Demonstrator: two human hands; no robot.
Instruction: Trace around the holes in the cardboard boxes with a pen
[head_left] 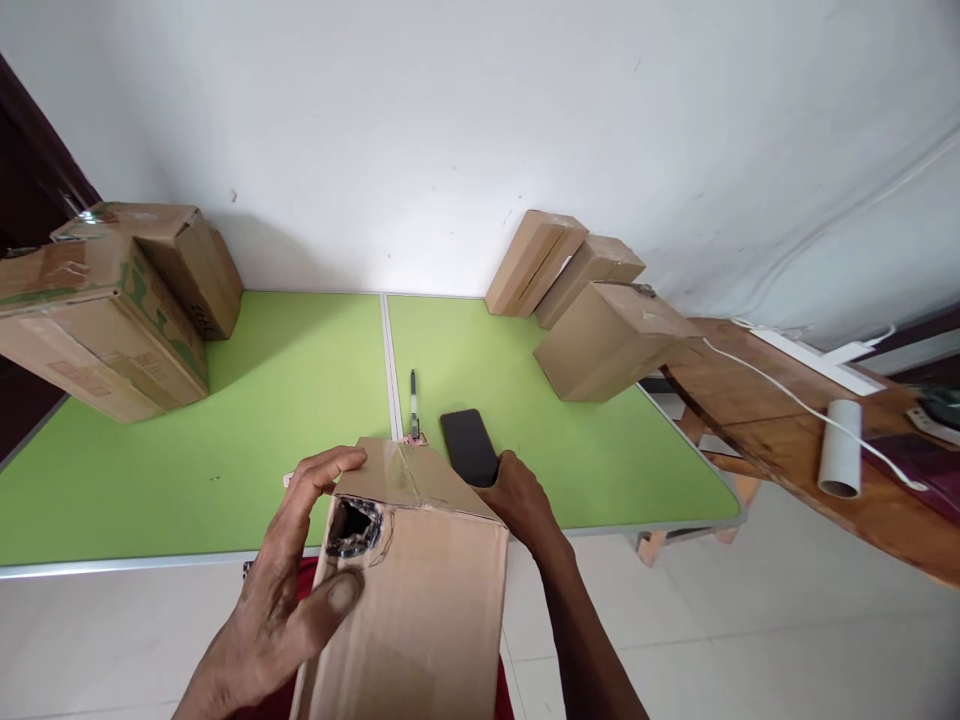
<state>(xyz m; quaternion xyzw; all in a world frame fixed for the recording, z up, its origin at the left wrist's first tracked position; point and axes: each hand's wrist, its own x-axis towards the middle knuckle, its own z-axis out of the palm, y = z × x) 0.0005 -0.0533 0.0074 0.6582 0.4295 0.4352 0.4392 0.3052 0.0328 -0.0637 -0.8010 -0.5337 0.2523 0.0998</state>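
Observation:
A cardboard box stands close in front of me, with a ragged, dark-edged hole near its upper left corner. My left hand grips that corner, its thumb on the near face below the hole and its fingers at the far left edge. Beyond the box's right side, my right hand holds the lower end of a black smartphone; most of its fingers are hidden. The phone is over the green table, and I cannot tell whether it rests there. A pen lies just behind the box.
Several cardboard boxes are piled at the table's left end. More boxes stand at the back right, against the white wall. On the wooden table at right are a white tube, a cable and a power strip.

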